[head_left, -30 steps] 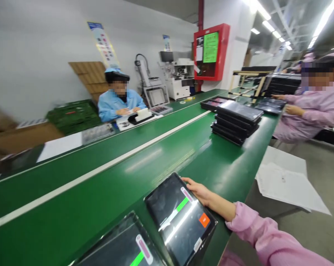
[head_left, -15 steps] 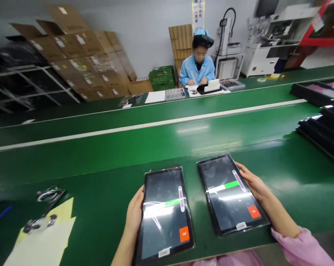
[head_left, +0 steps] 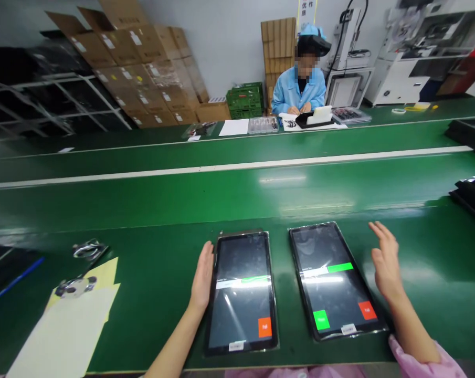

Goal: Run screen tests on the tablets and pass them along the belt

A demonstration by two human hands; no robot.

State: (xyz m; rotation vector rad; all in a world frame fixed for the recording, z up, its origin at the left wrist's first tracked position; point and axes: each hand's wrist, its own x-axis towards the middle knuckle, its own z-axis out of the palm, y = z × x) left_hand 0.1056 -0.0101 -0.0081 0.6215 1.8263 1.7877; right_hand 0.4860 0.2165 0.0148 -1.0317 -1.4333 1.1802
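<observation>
Two black-framed tablets lie side by side on the green workbench (head_left: 150, 262), close to its front edge. The left tablet (head_left: 241, 294) shows a green bar and an orange Fail button. My left hand (head_left: 202, 278) stands on its edge beside that tablet's left side, fingers together, holding nothing. The right tablet (head_left: 334, 281) shows a green bar, a green button and an orange-red Fail button. My right hand (head_left: 384, 260) is raised just right of it, fingers spread, with a small gap between them.
Papers (head_left: 66, 328) with small metal parts lie left of my hands, near a blue pen (head_left: 14, 281). Stacked black tablets (head_left: 471, 197) sit at the right edge. Across a white-striped belt, a person in a blue smock (head_left: 298, 93) works among cardboard boxes.
My right hand has let go of the right tablet and lifted to its right. My left hand has moved off the left tablet's edge. The pink sliders have gone, and a green button now shows on the right tablet.
</observation>
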